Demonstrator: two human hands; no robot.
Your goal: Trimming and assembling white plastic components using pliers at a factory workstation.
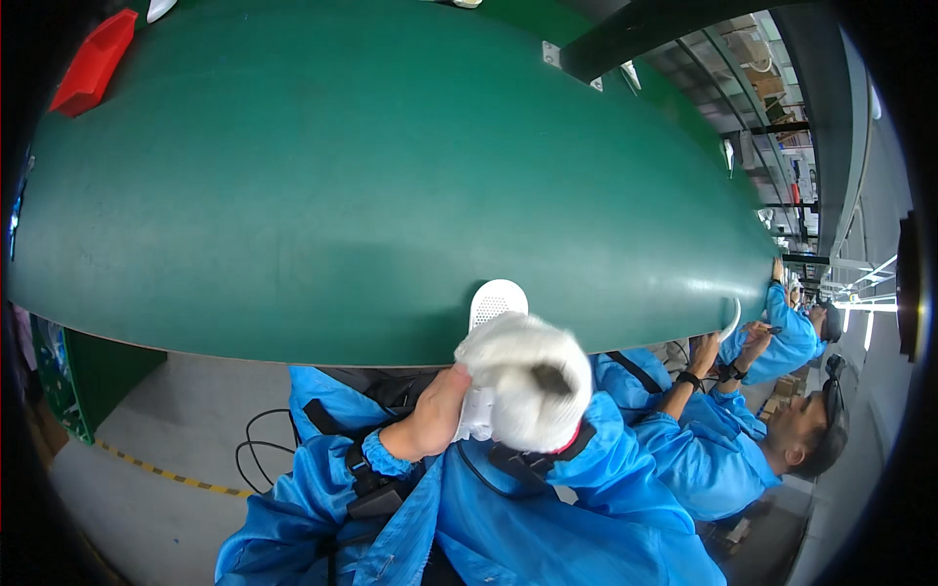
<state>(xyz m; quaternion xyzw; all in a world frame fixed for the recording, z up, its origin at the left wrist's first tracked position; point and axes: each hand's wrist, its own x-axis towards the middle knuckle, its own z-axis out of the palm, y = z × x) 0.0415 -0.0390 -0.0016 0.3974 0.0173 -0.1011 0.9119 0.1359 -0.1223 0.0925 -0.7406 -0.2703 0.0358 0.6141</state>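
My left hand (432, 414) pinches pale plastic (476, 416); I can't tell how my gloved right hand (520, 393) grips; looseness could drop the perforated white piece (497, 297).

Part (498, 297) prob. over tbl (293, 225), near side.

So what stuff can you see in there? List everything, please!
Table: 1, green, middle to top
Bin: 1, red, top left
Holed piece: 1, white, just beyond the glove
Curved piece: 1, white, right, by a co-worker's hands
Post: 1, black, top right
Boxes: several, brown, top right
Lights: several, white, far right
Co-workers: at least 2, blue jackets, right
Floor: 1, grey, lower left
Stripe: 1, yellow and black, on the floor
Glove: 1, white with a dark patch, on the right hand
Hands: 2, left bare, right gloved, lower middle
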